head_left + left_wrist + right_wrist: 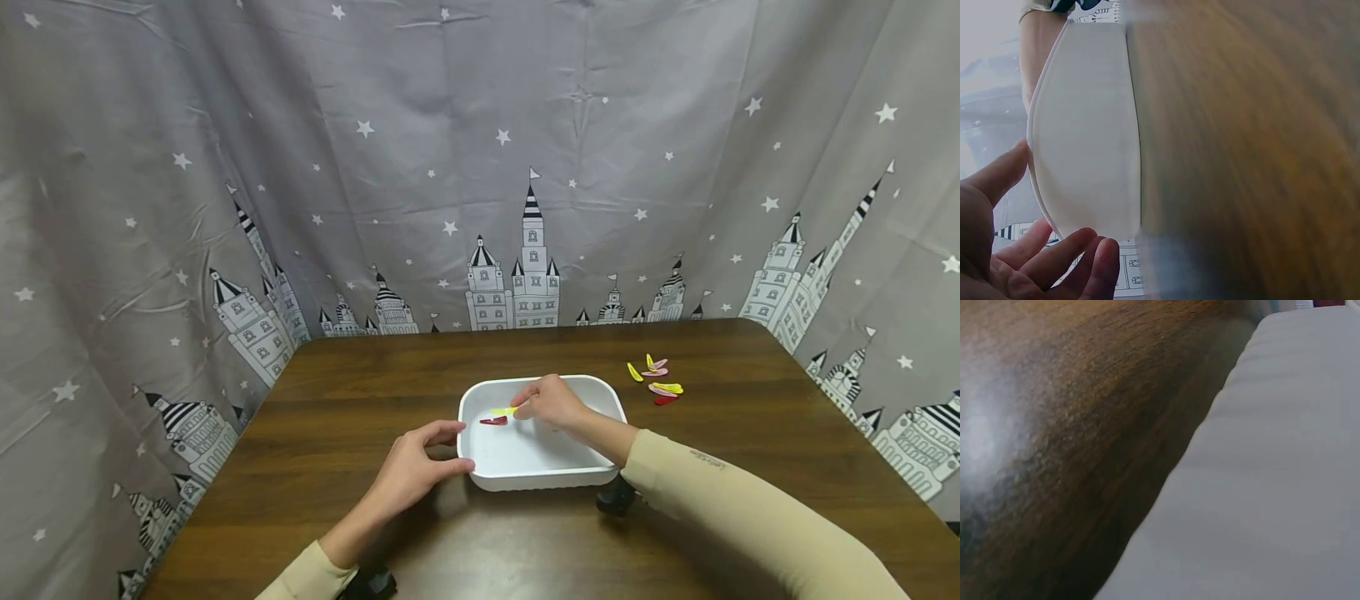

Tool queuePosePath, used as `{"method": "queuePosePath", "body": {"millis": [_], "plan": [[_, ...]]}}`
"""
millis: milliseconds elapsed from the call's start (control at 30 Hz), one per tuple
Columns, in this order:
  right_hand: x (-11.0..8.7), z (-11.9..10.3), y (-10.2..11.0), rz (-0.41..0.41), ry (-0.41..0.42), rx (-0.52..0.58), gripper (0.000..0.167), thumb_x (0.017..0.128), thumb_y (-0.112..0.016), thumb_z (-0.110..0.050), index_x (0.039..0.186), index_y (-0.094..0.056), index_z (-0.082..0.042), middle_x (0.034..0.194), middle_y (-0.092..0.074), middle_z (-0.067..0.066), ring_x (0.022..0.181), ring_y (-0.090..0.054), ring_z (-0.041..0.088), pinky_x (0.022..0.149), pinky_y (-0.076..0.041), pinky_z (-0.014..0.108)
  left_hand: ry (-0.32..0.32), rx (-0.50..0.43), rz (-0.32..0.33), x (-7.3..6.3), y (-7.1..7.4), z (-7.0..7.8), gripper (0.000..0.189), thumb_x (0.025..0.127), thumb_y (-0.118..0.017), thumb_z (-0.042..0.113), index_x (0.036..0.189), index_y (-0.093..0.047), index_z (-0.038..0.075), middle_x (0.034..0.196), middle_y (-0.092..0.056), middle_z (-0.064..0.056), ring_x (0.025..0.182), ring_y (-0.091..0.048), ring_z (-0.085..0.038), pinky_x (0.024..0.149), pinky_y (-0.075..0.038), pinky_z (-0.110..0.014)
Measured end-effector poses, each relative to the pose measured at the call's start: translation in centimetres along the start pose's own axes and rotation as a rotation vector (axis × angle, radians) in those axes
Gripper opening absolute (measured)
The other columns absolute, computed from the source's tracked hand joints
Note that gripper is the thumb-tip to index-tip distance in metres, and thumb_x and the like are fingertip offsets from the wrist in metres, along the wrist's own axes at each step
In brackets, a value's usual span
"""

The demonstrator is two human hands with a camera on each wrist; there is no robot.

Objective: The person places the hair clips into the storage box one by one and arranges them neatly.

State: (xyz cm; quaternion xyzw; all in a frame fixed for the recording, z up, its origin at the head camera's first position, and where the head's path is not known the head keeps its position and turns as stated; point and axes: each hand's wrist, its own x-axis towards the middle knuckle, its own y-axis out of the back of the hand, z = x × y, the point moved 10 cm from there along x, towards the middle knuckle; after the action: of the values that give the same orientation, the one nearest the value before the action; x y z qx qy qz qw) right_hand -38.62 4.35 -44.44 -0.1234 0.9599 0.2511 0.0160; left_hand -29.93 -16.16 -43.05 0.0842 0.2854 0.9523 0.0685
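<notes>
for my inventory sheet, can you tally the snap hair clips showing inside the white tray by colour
yellow snap hair clip, at the right hand's fingertips: 1
red snap hair clip: 1
total showing in the white tray: 2

Left arm [360,521]: reaches up from the bottom edge of the head view, angled forward and to the right
Left sleeve [309,575]: cream, ending short of the bare wrist
Left hand [420,458]: spread in a wide C, gripping
Left thumb [1004,175]: extended, on the side nearer the body
Left fingers [1063,259]: bent, gathered on the far side
Right arm [757,517]: slants in from the lower right, longer in view than the left
Right sleeve [693,479]: cream, a small dark mark near the cuff
Right hand [555,404]: farther forward, back upward, pointing left, fingertips pinching
Both hands: apart from each other
</notes>
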Motion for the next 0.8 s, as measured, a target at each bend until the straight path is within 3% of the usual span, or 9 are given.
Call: {"method": "queuePosePath", "body": {"millis": [100, 200, 367, 467, 567, 667, 800], "plan": [[0.3, -0.1, -0.4, 0.0, 0.022, -0.042, 0.013, 0.076, -0.079, -0.002, 0.089, -0.08, -0.004, 0.063, -0.061, -0.002, 0.049, -0.035, 0.009, 0.047, -0.028, 0.023, 0.004, 0.009, -0.003, 0.1, 0.0, 0.0, 0.055, 0.074, -0.09, 0.028, 0.124, -0.07, 0.014, 0.12, -0.073, -0.006, 0.106, -0.072, -0.02, 0.097, -0.05, -0.048], [0.5, 0.0, -0.8, -0.002, 0.043, -0.075, 0.013, 0.075, -0.08, -0.003, 0.088, -0.08, -0.004, 0.08, -0.074, 0.001, 0.059, -0.04, 0.011, 0.055, -0.031, 0.023, 0.001, 0.013, -0.013, 0.3, -0.1, 0.0, 0.055, 0.074, -0.09, 0.027, 0.123, -0.07, 0.013, 0.119, -0.073, -0.007, 0.106, -0.072, -0.023, 0.097, -0.049, -0.05], [0.7, 0.3, -1.5, -0.027, 0.051, -0.072, 0.014, 0.074, -0.082, -0.003, 0.088, -0.08, -0.004, 0.097, -0.077, 0.006, 0.07, -0.049, 0.012, 0.062, -0.035, 0.023, -0.006, 0.009, -0.024, 0.4, -0.1, 0.0, 0.055, 0.073, -0.091, 0.029, 0.122, -0.071, 0.013, 0.119, -0.073, -0.006, 0.104, -0.072, -0.021, 0.095, -0.051, -0.049], [0.8, 0.9, -1.9, -0.044, 0.034, -0.039, 0.013, 0.073, -0.082, -0.001, 0.086, -0.08, -0.004, 0.077, -0.072, 0.002, 0.057, -0.045, 0.009, 0.052, -0.032, 0.022, -0.009, 0.013, -0.022, 0.5, 0.0, 0.0, 0.055, 0.073, -0.091, 0.029, 0.121, -0.071, 0.013, 0.116, -0.074, -0.004, 0.103, -0.072, -0.019, 0.094, -0.051, -0.047], [1.0, 1.5, -2.3, -0.062, 0.005, -0.007, 0.013, 0.074, -0.082, 0.0, 0.086, -0.08, -0.005, 0.057, -0.057, -0.004, 0.043, -0.036, 0.006, 0.043, -0.027, 0.021, -0.006, 0.008, -0.019, 0.6, 0.0, 0.0, 0.053, 0.072, -0.091, 0.027, 0.119, -0.071, 0.013, 0.113, -0.075, -0.004, 0.103, -0.072, -0.021, 0.094, -0.051, -0.048], [1.0, 1.8, -2.6, -0.072, -0.017, 0.001, 0.012, 0.074, -0.082, 0.0, 0.086, -0.079, -0.005, 0.051, -0.049, -0.005, 0.039, -0.033, 0.006, 0.04, -0.026, 0.021, -0.001, -0.001, -0.022, 0.5, 0.1, 0.1, 0.052, 0.073, -0.091, 0.025, 0.119, -0.071, 0.012, 0.112, -0.075, -0.005, 0.104, -0.072, -0.026, 0.094, -0.051, -0.05], [0.9, 1.9, -2.8, -0.079, -0.02, -0.012, 0.012, 0.075, -0.083, -0.002, 0.085, -0.079, -0.006, 0.053, -0.052, -0.006, 0.041, -0.034, 0.005, 0.042, -0.026, 0.02, -0.002, 0.001, -0.027, 0.6, 0.1, 0.1, 0.052, 0.073, -0.091, 0.025, 0.119, -0.071, 0.011, 0.112, -0.075, -0.006, 0.104, -0.072, -0.027, 0.094, -0.051, -0.05]]}}
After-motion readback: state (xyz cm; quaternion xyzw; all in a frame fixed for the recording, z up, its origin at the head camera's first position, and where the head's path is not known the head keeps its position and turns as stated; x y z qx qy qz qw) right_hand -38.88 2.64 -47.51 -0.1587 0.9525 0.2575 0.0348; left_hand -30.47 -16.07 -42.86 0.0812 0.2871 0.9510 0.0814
